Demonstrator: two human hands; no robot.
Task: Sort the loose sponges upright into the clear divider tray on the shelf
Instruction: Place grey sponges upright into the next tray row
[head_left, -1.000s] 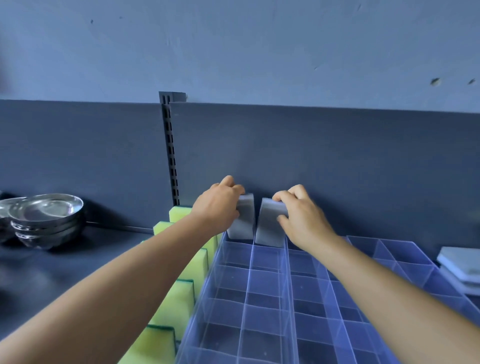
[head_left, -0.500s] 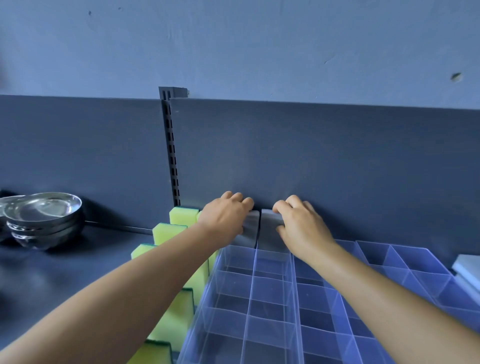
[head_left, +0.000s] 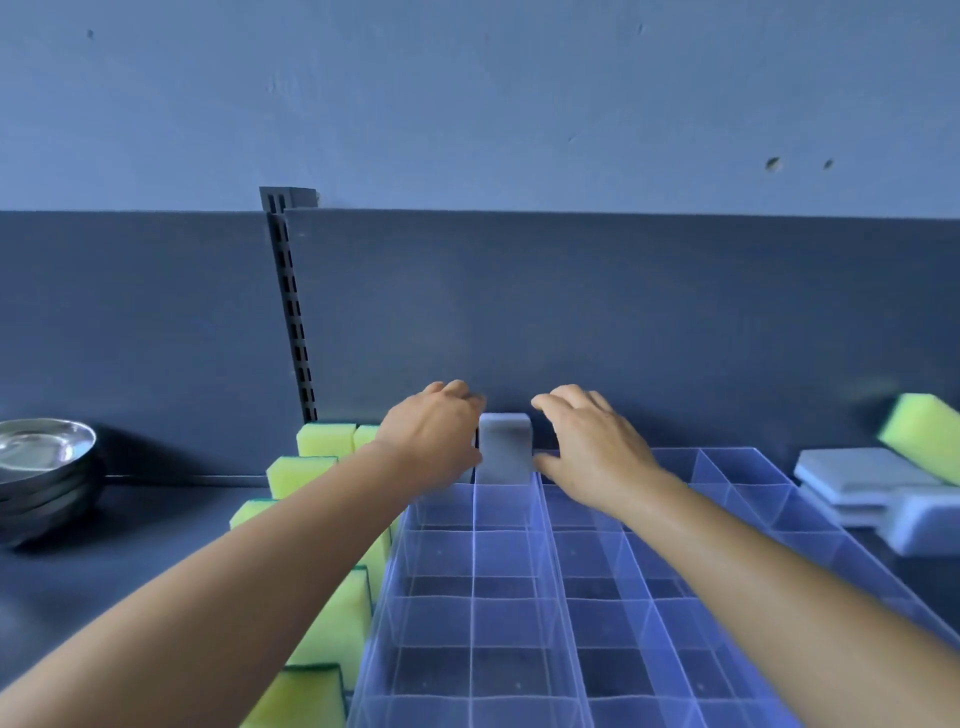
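Steel bowls (head_left: 44, 467) sit far left on the dark shelf (head_left: 130, 545). Yellow sponges (head_left: 317, 519) line the clear divider tray (head_left: 519, 649). Left hand (head_left: 434, 436), upright grey sponge (head_left: 505, 448), right hand (head_left: 592, 447): both grips loose, holding nothing. No legible writing.

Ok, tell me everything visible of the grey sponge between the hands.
The grey sponge is a plain matte block, foam by its look, standing upright in the far row of the clear tray, near the dark back panel. Its lower part shows through the tray wall. The left hand and right hand flank it closely; contact cannot be told.
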